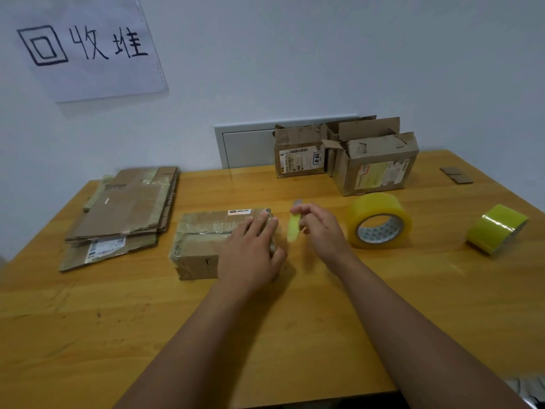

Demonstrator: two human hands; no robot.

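Head view: left hand (pixel 250 249) pressed flat-fingered on the taped box (pixel 200 246), near centre; right hand (pixel 320 228) pinched a yellow knife (pixel 293 228) just right of it. The cut was best kept shallow along the tape seam (pixel 206 232), clear of the bracing fingers.

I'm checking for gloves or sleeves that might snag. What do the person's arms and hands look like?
The left forearm and right forearm are bare, no sleeves in view. The left hand and right hand wear no gloves; no watch or ring shows.
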